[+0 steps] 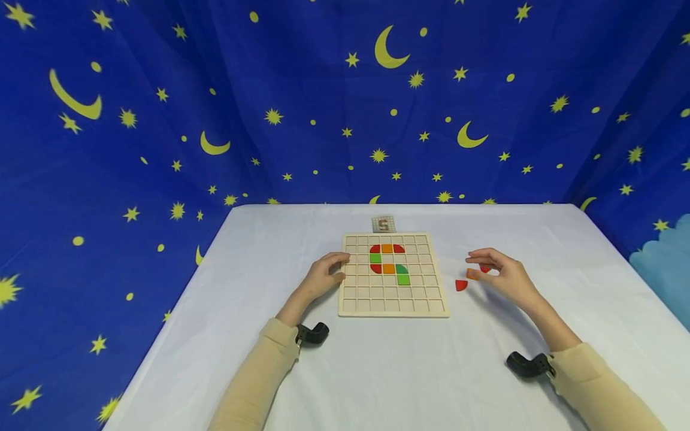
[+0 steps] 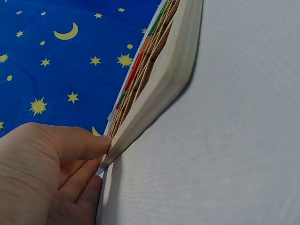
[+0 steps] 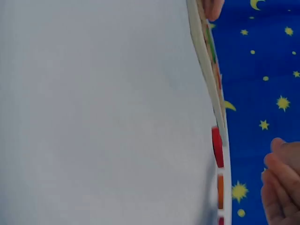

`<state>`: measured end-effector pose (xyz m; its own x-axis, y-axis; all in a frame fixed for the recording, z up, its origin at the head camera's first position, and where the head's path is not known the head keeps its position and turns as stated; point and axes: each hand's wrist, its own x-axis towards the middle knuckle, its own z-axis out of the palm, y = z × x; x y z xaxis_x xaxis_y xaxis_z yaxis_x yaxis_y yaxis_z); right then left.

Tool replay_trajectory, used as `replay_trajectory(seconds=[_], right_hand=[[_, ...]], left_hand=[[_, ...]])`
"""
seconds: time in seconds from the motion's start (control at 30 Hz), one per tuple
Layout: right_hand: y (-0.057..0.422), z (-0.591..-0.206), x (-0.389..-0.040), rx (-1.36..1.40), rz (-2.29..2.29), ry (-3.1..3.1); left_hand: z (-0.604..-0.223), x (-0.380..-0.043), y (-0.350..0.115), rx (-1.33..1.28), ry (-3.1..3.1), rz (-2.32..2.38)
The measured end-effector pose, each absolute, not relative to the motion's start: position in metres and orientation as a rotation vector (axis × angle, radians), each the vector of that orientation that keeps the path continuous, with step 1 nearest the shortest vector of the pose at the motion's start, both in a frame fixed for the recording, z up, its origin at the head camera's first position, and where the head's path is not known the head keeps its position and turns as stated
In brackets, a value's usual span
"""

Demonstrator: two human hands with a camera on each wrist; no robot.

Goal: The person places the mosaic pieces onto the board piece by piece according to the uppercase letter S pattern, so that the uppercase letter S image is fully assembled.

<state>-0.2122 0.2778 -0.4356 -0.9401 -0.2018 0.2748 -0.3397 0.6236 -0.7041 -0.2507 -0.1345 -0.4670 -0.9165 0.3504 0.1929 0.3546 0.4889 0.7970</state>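
Note:
On the table lies a light wooden grid board point(image 1: 392, 308) holding several red, orange and green pieces in a curved, S-like shape. My left hand point(image 1: 323, 273) touches its left edge, thumb and fingertips apart. In the left wrist view the thumb of my left hand point(image 2: 70, 145) rests at the board's rim point(image 2: 154, 86). My right hand point(image 1: 504, 275) hovers right of the board, over loose pieces: a red quarter-round piece point(image 1: 461, 285), an orange square point(image 1: 472, 274) and another red piece point(image 1: 486, 269), partly hidden. In the right wrist view my right hand point(image 3: 285, 180) is apart from the loose pieces, nothing visibly held.
A small pattern card point(image 1: 383, 224) with a matching S-like figure lies behind the board. White cloth covers the table point(image 1: 399, 377). A blue curtain point(image 1: 323, 90) with yellow stars and moons hangs behind and at both sides. Black camera mounts point(image 1: 528, 365) sit at both wrists.

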Motion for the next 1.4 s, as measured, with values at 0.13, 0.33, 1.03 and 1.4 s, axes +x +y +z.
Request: replay_trajectory(seconds=[0.13,0.33,1.03,1.4], right_hand=[[0.275,-0.443,-0.208,0.559,1.225,-2.691],[0.277,-0.457,-0.209,0.660,1.125,-2.704],[0.273,-0.468,-0.212,0.784,0.855,-2.628],[0.272,-0.463,-0.211,0.769,0.859,-2.612]], left_hand=[[-0.468,-0.251,-0.135,-0.632,-2.702,-1.463],[-0.468,-0.252,-0.135,-0.636,-2.696,-1.476],[-0.468,-0.250,-0.135,-0.622,-2.712,-1.460],[-0.469,-0.252,-0.136,-0.647,-2.708,-1.459]])
